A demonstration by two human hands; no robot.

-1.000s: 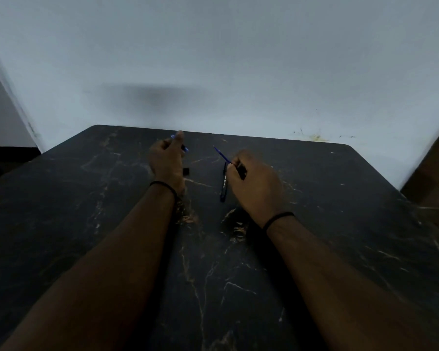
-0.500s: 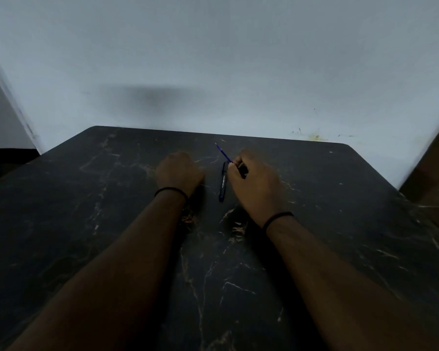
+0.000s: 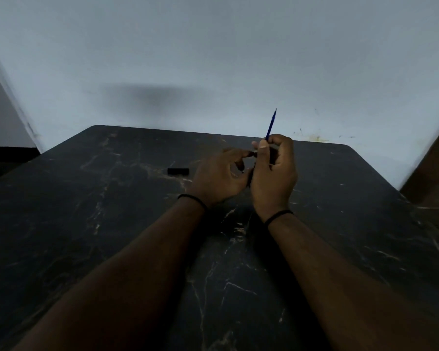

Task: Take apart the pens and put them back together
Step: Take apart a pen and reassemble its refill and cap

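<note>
Pointing up — blue refill (image 3: pixel 270 125), right hand (image 3: pixel 273 171)

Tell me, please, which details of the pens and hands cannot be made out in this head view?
- Lower end of the blue refill: hidden inside the right hand.
- What the left hand pinches: dark, covered by fingers.
- Small black piece on the table: too dim to identify.

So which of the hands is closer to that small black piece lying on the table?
Left. The left hand is just to the right of the small black piece, not touching it. The right hand, gripping the thin blue refill, is farther right.
</note>
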